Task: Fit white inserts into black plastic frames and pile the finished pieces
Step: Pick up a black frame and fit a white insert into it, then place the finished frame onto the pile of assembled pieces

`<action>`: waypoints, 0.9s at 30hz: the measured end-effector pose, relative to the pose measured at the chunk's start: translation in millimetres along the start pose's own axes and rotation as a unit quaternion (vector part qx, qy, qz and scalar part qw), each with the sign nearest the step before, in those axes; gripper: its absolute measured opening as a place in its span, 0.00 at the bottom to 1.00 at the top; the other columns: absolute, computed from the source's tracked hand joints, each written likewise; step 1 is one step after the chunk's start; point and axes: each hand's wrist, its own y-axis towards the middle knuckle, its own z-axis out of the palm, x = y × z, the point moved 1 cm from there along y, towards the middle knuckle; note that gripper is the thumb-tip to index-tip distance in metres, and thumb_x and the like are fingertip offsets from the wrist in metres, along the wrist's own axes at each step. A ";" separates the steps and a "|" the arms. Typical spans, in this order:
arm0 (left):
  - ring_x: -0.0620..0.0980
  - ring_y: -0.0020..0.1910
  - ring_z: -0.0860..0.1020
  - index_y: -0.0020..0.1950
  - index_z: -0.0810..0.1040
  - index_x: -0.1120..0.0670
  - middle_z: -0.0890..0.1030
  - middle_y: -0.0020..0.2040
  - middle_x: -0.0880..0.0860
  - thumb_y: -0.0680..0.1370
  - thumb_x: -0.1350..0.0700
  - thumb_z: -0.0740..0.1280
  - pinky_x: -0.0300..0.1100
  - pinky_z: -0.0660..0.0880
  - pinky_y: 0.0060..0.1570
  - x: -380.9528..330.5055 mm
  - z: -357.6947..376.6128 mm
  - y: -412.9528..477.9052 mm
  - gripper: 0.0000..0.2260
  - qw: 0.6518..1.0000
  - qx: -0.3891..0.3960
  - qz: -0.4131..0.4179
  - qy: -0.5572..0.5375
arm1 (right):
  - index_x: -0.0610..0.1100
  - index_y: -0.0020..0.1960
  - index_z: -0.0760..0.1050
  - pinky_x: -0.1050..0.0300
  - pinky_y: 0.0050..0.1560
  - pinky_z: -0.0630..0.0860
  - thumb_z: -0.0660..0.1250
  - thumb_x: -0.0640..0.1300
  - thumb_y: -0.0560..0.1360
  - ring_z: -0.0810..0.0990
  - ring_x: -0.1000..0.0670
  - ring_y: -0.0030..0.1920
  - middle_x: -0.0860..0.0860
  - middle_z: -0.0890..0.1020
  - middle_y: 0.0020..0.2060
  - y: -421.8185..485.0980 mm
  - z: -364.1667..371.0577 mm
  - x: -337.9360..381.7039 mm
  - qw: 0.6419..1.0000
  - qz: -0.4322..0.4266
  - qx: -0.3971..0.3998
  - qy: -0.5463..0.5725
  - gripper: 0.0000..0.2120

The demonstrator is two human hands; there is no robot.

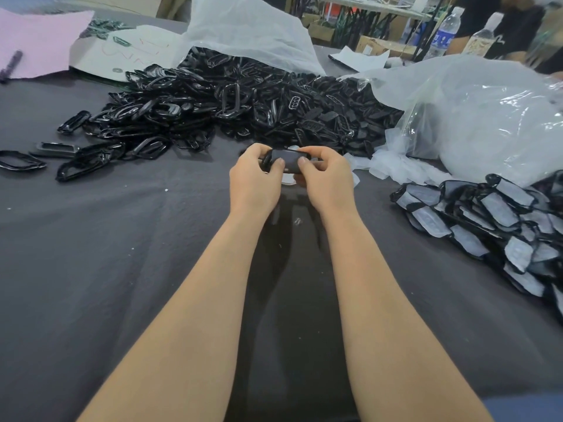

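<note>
A bench (122, 269) under grey cloth carries everything. Across its far middle sprawls a heap of black frames (228, 102), spilling from the open mouth of a white plastic bag (243, 28) that stands behind it. Stray frames lie along the left edge.

At the far right a clear plastic bag (487, 123) bulges with hazy white contents. What they are cannot be made out through the film. Loose white inserts (390, 166) lie at its foot, toward the middle of the bench.

The pile of finished pieces (493, 223), black rims round pale centres, lies against the right edge, just in front of the clear bag.

A pink sheet (39, 41) covers the far left corner, with a pale card (137, 47) beside it. Two water bottles (444, 32) stand beyond the far right.

At the middle, just in front of the heap, the left hand (253, 181) and right hand (326, 178) both grip one frame (286, 159), fingers curled under its ends and thumbs pressed on its top face. A bit of white shows below it, between the hands. The hands hide the ends of the frame.
</note>
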 end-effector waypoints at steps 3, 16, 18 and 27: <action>0.46 0.45 0.74 0.57 0.76 0.55 0.76 0.45 0.46 0.79 0.57 0.66 0.31 0.65 0.42 -7.5 9.2 -4.6 0.08 0.999 -0.001 0.032 0.026 | 0.43 0.53 0.77 0.59 0.52 0.76 0.64 0.39 0.77 0.82 0.47 0.46 0.49 0.81 0.40 -0.5 -12.3 1.3 0.998 -0.021 -0.019 -0.056 0.06; 0.54 0.51 0.76 0.57 0.72 0.57 0.78 0.51 0.53 0.78 0.55 0.66 0.45 0.70 0.49 -65.7 129.4 -55.6 0.10 0.989 0.123 0.076 0.038 | 0.41 0.53 0.76 0.65 0.40 0.61 0.63 0.44 0.78 0.79 0.47 0.47 0.47 0.82 0.43 -25.8 -138.6 -35.2 0.942 0.030 -0.268 -0.198 0.07; 0.56 0.55 0.75 0.58 0.72 0.56 0.79 0.54 0.54 0.79 0.55 0.66 0.49 0.71 0.54 -69.6 144.9 -63.6 0.10 0.985 0.136 0.082 0.061 | 0.41 0.52 0.76 0.64 0.39 0.59 0.63 0.44 0.78 0.77 0.48 0.45 0.48 0.81 0.42 -29.5 -151.1 -43.0 0.934 0.052 -0.281 -0.215 0.07; 0.57 0.66 0.65 0.65 0.72 0.53 0.70 0.65 0.55 0.79 0.50 0.64 0.49 0.60 0.63 -65.3 170.8 -72.2 0.15 0.964 0.129 0.115 0.201 | 0.43 0.56 0.72 0.60 0.41 0.61 0.62 0.42 0.78 0.69 0.51 0.43 0.52 0.75 0.43 -33.3 -160.8 -52.2 0.922 0.105 -0.285 -0.238 0.08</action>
